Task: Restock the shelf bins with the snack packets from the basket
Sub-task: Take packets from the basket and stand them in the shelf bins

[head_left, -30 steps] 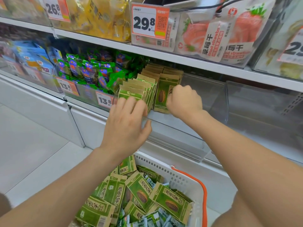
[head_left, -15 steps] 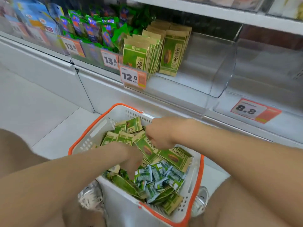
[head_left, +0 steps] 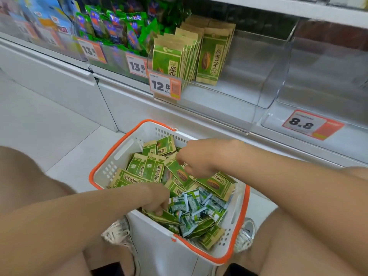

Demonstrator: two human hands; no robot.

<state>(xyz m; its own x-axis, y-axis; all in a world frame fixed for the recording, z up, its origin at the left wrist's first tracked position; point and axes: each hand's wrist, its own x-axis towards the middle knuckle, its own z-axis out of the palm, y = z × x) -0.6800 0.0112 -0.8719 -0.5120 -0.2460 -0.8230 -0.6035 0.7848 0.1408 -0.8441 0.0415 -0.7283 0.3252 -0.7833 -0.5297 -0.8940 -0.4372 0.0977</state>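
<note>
Green packets (head_left: 153,172): heaped in the basket (head_left: 159,246), long axes every way;
Right hand (head_left: 201,158): curled, pinching one packet's top corner;
Left hand (head_left: 157,196): curled into the heap; I cannot tell its hold;
Shelf bin (head_left: 219,114): packets upright, fronts facing me

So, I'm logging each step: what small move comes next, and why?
Probably lift a handful to the bin: the left hand and right hand curl round packets in the basket, and the bin beside the standing row has room.

Reaches down with both arms extended. Curls left hand (head_left: 157,198) fingers downward. Pinches with right hand (head_left: 201,156), knuckles up.
</note>
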